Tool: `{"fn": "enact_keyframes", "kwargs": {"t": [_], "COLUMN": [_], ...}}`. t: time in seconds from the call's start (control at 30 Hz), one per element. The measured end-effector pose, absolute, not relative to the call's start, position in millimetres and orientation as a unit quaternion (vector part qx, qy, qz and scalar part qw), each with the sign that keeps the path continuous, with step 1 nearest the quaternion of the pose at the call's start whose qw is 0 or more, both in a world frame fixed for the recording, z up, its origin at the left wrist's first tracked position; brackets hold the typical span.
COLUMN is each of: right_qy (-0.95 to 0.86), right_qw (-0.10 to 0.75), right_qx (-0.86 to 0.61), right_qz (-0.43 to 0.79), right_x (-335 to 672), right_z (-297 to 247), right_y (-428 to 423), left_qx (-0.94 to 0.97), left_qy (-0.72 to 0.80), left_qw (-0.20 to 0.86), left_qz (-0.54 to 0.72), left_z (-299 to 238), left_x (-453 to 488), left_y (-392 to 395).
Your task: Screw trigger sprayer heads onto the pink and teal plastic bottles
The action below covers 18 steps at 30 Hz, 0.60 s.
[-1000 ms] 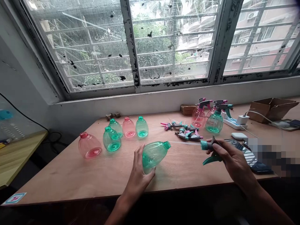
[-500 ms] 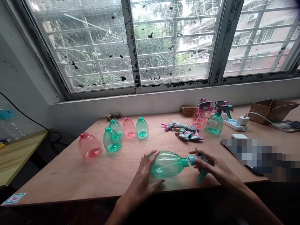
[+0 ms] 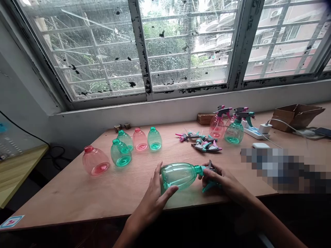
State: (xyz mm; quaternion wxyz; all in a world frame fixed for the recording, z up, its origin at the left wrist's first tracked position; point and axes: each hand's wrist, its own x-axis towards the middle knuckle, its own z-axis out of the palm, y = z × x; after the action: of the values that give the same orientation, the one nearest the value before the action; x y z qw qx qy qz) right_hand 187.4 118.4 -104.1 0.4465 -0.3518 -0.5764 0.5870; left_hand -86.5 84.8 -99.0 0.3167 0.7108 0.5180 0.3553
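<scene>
A clear green spray bottle (image 3: 179,175) lies on its side above the front of the table, its neck pointing right. My left hand (image 3: 159,193) is closed around its base end, thumb below and fingers behind. At the neck, my right hand (image 3: 219,177) grips a trigger spray head (image 3: 210,185) in grey and teal, partly hidden by the fingers. The head's collar meets the bottle's mouth; whether the threads have caught I cannot tell. Beyond the bottle lies a pile of loose spray heads (image 3: 205,144) in pink, teal and grey.
Several headless bottles, including a pink bottle (image 3: 95,161) and a green bottle (image 3: 121,153), stand at left. Bottles with heads, among them a green one (image 3: 234,132), stand at back right near a power strip (image 3: 254,132) and an open cardboard box (image 3: 296,117).
My right hand has moved left, bringing the spray head's collar from a small gap up against the bottle's neck. The camera view has shifted slightly.
</scene>
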Motion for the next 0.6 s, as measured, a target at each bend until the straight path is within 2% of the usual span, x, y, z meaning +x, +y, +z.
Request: {"fn": "enact_keyframes", "kwargs": {"t": [0.6], "right_qy": [-0.584], "right_qw": [0.403], "right_qx": [-0.394], "right_qz": [0.585], "right_x": [195], "right_z": [-103], "right_y": [118], "left_qx": [0.698], "left_qy": [0.456], "left_qw": [0.43], "left_qz": [0.347], "left_z": [-83], "left_x": [-83], "left_y": [83]}}
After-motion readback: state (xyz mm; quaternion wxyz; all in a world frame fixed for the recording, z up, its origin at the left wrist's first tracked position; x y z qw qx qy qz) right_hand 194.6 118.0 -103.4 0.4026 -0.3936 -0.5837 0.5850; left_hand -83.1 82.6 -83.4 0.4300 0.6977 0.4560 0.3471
